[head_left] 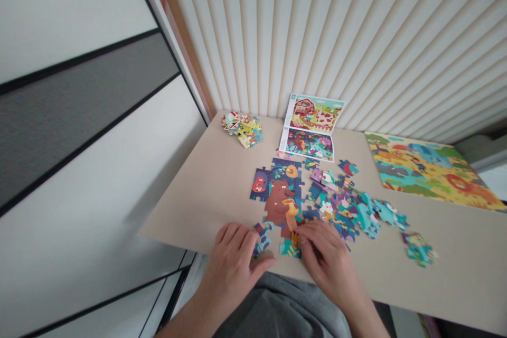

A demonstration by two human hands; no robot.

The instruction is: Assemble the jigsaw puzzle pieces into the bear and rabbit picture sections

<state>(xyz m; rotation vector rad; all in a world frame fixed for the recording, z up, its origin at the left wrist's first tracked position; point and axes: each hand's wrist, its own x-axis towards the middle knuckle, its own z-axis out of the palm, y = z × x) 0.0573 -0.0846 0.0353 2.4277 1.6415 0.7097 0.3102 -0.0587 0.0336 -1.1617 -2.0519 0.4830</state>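
Observation:
A partly joined jigsaw puzzle (279,198) lies before me on the table, showing a brown bear holding an orange jar against dark blue. My right hand (322,243) is at its lower right corner, thumb and index finger closed on a puzzle piece (295,238) with orange and teal on it. The fingers partly cover that piece. To the left, my left hand (235,253) rests at the table edge, its thumb spread away from the fingers. Its index finger touches a loose blue and teal puzzle piece (263,240) left of the joined part.
Loose pieces (336,203) spread right of the puzzle, with a teal piece (420,249) farther right. Another pile (242,128) sits at the back left. A folded picture sheet (312,116) leans on the pleated curtain (317,31). A finished animal puzzle (431,169) lies at right.

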